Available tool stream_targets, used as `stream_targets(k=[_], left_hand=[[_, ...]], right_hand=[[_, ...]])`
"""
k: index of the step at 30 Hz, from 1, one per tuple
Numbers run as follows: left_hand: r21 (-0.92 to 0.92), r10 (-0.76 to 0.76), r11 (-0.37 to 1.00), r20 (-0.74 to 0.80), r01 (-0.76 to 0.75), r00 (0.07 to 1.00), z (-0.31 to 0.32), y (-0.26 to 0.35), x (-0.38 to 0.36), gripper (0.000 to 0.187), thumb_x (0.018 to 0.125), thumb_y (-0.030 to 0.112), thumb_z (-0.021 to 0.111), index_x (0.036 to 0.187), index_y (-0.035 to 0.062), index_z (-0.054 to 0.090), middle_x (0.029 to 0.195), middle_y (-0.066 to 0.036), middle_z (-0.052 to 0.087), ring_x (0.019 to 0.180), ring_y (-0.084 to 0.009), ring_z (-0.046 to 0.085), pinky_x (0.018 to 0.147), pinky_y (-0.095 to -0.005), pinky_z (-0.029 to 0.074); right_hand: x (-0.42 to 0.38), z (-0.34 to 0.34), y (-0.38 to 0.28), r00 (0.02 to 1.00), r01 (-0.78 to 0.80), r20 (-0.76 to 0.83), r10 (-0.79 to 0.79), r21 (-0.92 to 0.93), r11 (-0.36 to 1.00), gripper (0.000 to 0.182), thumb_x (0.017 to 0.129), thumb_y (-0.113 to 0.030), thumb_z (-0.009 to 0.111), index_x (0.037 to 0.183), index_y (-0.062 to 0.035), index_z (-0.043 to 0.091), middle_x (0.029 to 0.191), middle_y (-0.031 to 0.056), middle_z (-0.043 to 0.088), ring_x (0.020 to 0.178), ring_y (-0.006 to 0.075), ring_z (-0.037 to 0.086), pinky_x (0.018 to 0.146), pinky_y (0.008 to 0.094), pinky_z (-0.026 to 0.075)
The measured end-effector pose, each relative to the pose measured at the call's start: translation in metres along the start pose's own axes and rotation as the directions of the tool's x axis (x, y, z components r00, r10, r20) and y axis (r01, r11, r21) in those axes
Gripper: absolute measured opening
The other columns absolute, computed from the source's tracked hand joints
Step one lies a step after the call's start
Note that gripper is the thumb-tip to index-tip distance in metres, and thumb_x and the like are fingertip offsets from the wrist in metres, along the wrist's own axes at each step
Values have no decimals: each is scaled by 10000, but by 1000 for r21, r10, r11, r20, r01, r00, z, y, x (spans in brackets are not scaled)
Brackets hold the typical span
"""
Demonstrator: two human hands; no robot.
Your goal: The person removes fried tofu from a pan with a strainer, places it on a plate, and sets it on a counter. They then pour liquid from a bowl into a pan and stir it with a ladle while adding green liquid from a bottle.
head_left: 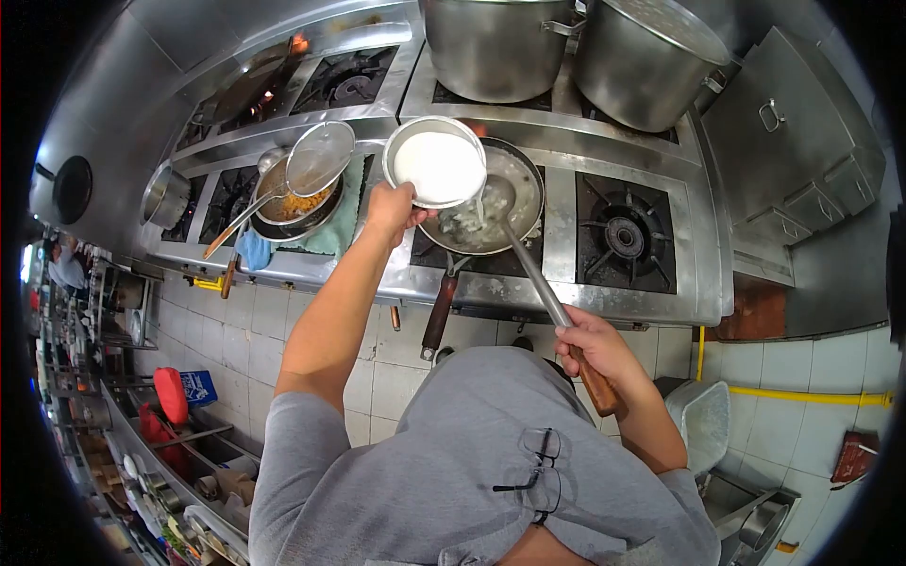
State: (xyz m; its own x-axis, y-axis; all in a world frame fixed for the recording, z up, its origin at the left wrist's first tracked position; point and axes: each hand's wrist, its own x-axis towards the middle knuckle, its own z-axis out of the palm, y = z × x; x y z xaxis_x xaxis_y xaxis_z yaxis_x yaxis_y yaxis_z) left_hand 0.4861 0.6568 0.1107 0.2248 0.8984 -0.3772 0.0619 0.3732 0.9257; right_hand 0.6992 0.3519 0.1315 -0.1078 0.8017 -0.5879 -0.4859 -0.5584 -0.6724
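Note:
My left hand point(394, 209) grips the rim of a metal bowl point(436, 162) full of white liquid, tilted over a frying pan point(535, 203) on the stove. A thin white stream runs from the bowl's edge into the pan, where whitish, lumpy liquid lies. In my right hand point(596, 347) is the wooden handle of a long ladle point(538, 275); its round head rests in the pan. The pan's dark handle point(438, 321) points toward me, untouched by either hand.
To the left, a strainer point(319, 158) lies across a pan holding orange-brown food point(300, 204), beside a green cloth point(351, 203). Two large stockpots point(498, 52) stand behind. A bare burner point(624, 234) is on the right. Flames show at the back left burner point(300, 43).

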Motion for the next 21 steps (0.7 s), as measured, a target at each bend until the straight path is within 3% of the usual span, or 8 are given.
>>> stream_targets(k=[5,8,10,14,17,19,20,21], left_hand=[[-3,-6,1000,21,7,1000,1,-1,5,325,852,36,447,1104,-170,439,878,-250,633,613,-269,678,414,-249,490],[-6,20,1000,11,-20,1000,3,-1,5,313,874,39,441,1069,-203,477,845,-255,644,600,-271,683,400,-243,501],[-9,29,1000,19,-29,999,4,-2,6,310,875,38,440,1069,-201,479,845,-255,645,600,-274,684,403,-243,503],[-1,6,1000,37,-6,999,5,2,7,315,863,41,442,1093,-174,459,867,-258,642,615,-274,682,416,-247,498],[-4,0,1000,56,0,998,5,4,7,334,850,48,447,1116,-153,435,892,-261,637,629,-274,678,428,-250,491],[-8,1,1000,64,-1,998,5,5,7,337,849,47,448,1119,-155,434,895,-264,638,631,-277,679,430,-249,493],[2,1,1000,57,-1,998,6,5,7,340,850,45,446,1124,-154,433,896,-263,639,633,-276,680,431,-249,493],[11,1,1000,50,-1,999,6,6,7,342,850,43,444,1130,-154,431,897,-262,640,634,-276,680,433,-249,494]], right_hand=[[8,-6,15,976,146,-109,-188,-312,939,513,918,-110,543,1400,-70,375,697,13,509,460,97,470,431,266,412],[16,-13,22,913,59,-278,-299,-635,770,554,902,-91,553,1422,-59,364,708,87,572,503,200,561,485,313,468],[25,-23,31,774,-36,-183,-606,-969,246,601,875,-92,561,1436,-76,344,827,199,646,634,352,635,611,390,516],[23,-17,29,799,-205,-265,-540,-964,170,614,856,-99,562,1432,-79,348,962,272,638,791,461,629,734,434,514],[15,-11,24,856,-51,-189,-482,-957,285,538,888,-105,537,1403,-72,385,835,205,644,650,362,634,626,385,515],[10,-5,7,994,-67,-105,23,-435,898,389,916,-125,527,1289,-52,443,728,88,576,574,213,603,561,358,498],[6,-3,0,994,-66,-107,21,-436,898,389,916,-125,527,1289,-52,443,728,88,576,574,213,603,561,358,498],[2,-2,-7,997,-78,-35,72,-200,977,341,929,-132,522,1256,-57,460,715,49,536,536,156,555,523,310,470]])
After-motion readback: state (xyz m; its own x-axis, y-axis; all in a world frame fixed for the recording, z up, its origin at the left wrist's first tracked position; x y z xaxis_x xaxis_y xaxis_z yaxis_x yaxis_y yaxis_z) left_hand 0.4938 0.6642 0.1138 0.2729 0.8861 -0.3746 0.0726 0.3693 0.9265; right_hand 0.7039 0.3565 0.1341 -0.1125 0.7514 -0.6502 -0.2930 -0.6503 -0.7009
